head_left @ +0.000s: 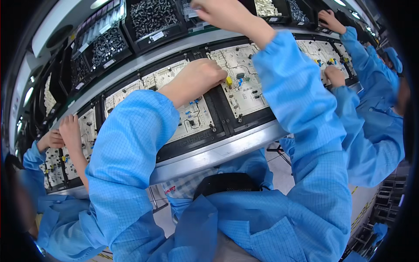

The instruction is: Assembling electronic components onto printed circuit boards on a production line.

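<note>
My left hand [196,78] is over the circuit boards, its fingers pinched together at the left edge of a pale circuit board [251,99]. A small yellow block-shaped component [228,81] stands on that board right at my fingertips. What the fingers hold, if anything, is hidden. Under my left wrist lies another pale circuit board [192,117] with blue and black components. My right hand [227,14] is raised by the parts bins at the top edge, partly cut off. Its fingers are bent and closed near a bin of clear parts [188,9]; their contents cannot be made out.
Black bins of dark parts [152,19] and white parts [265,8] line the far side. A metal rail [218,153] runs along the near edge of the black board frames. Co-workers' hands work at left [70,131] and right [335,76].
</note>
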`<state>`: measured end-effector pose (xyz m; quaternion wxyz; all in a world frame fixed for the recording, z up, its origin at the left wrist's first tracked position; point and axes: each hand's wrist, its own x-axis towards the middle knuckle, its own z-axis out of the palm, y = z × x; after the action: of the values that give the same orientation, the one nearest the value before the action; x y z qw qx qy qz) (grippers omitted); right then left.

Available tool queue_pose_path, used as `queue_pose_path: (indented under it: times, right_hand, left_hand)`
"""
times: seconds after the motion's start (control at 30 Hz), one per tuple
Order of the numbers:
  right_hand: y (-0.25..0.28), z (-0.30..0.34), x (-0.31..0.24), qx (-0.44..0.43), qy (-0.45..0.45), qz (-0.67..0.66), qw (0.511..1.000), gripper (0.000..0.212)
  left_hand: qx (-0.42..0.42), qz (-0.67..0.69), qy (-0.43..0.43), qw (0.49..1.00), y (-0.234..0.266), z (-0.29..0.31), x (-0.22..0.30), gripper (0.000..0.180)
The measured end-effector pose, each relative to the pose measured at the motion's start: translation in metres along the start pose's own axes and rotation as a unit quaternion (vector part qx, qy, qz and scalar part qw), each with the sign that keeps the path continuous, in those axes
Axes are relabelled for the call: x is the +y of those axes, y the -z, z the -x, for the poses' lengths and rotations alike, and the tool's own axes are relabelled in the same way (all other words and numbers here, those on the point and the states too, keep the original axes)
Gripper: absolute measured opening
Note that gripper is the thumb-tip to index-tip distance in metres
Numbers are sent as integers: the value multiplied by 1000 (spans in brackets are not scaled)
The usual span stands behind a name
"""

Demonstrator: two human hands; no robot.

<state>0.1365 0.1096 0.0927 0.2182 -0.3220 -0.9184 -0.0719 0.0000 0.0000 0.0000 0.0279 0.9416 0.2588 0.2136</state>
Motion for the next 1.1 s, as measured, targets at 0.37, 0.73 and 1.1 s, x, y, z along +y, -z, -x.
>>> queue_pose_path:
  times: [0.37,0.73,1.1]
  right_hand:
    - [-46,-75,7,147,258,180,938,10]
    - [-38,-80,-3,121,278,199,932,7]
    - [-50,-96,-49,144,319,113,930,13]
  left_hand:
    - [12,-72,-143,987,3,-8,-10,2]
    - [40,-49,-123,990,5,-1,-7,4]
    - [35,-87,-130,987,3,-3,-2,4]
